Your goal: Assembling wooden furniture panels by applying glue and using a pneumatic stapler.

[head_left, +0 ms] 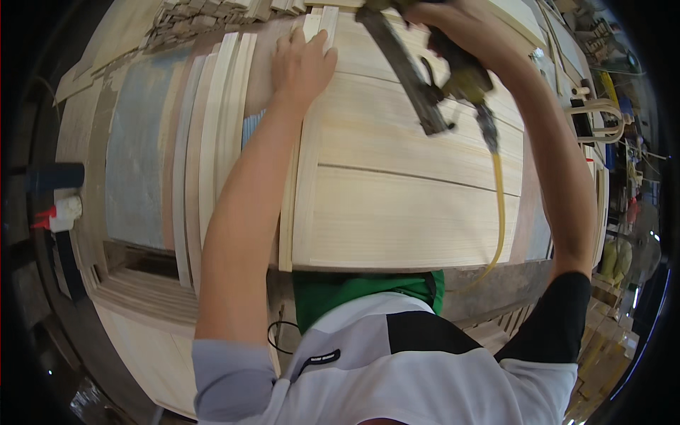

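Near the far edge of the bench, my left hand (303, 69) closes over the far end of a pale wooden strip (306, 205). This strip runs along the left edge of a wide panel (411, 212) made of several light boards. My right hand (464, 28) grips a pneumatic nail gun (453, 71), which hangs tilted above the far right part of the panel. Its long magazine is apart from the wood and slightly blurred. From the gun's fitting a yellow air hose (500, 212) curves down toward me. Part of the right hand's fingers is hidden behind the gun.
More loose strips (216, 120) lie left of my left forearm, beside a grey-blue board (134, 149). Small wood offcuts (195, 25) are piled at the far left. A white bottle with a red nozzle (65, 214) and a dark cylinder (57, 176) sit at the left edge.
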Demonstrator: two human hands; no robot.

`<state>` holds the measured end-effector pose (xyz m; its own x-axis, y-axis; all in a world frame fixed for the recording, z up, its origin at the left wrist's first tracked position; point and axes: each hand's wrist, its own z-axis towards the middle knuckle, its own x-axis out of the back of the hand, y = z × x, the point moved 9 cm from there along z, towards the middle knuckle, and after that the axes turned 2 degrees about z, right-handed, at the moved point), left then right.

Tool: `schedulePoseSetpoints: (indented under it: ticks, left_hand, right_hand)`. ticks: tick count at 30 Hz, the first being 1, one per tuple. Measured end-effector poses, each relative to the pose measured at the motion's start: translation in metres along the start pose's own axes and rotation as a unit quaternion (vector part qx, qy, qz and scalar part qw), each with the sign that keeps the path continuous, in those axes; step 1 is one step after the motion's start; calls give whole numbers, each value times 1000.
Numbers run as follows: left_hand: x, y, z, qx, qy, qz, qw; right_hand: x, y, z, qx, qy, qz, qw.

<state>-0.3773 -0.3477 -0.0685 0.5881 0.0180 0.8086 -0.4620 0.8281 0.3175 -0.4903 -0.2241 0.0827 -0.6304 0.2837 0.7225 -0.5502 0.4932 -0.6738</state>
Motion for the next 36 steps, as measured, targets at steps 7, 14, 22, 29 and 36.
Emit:
schedulePoseSetpoints:
  ticks: [7, 14, 22, 29, 36]
  left_hand:
    - [14, -14, -25, -2, -82, -64, 995]
    - [121, 51, -152, -242, -300, -134, 913]
    - [166, 55, -229, -212, -325, -97, 917]
    - [160, 63, -220, -225, -311, -93, 919]
    - [152, 53, -230, -208, -323, -91, 919]
  right_hand:
    - [14, 53, -149, -77, 32, 34, 996]
    - [26, 88, -249, -102, 93, 52, 989]
    - [-10, 76, -273, -107, 38, 104, 988]
    - [-31, 62, -270, -73, -4, 180, 981]
    - [-7, 129, -294, -167, 60, 128, 976]
